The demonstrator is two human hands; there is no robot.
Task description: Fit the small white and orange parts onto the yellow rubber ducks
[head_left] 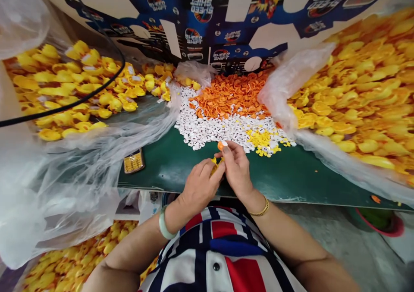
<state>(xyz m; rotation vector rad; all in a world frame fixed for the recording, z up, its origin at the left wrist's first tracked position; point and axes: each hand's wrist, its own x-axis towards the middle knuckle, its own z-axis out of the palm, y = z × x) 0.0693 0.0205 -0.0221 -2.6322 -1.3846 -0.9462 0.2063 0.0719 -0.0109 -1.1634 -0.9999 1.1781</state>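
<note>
**Fine pinch work, big heaps left**

Your L hand is curled, fingers closed on a small yellow piece, partly hidden, exact shape hard to tell. Your R hand is pinched nearly shut w/ an orange piece at the fingertips. Both hands are close together, just above the front of the green desk. Ahead on the desk: a heap of orange bits, white bits w/ dark dots, and some loose yellow bits. Yellow rubber ducks are piled to your L, more ducks to your R, w/ clear plastic sheet around them. Printed cardboard stands behind. Progress: only two pieces in hand, small-part heaps look large, so plenty left. Can't tell if piled ducks are done.
</note>
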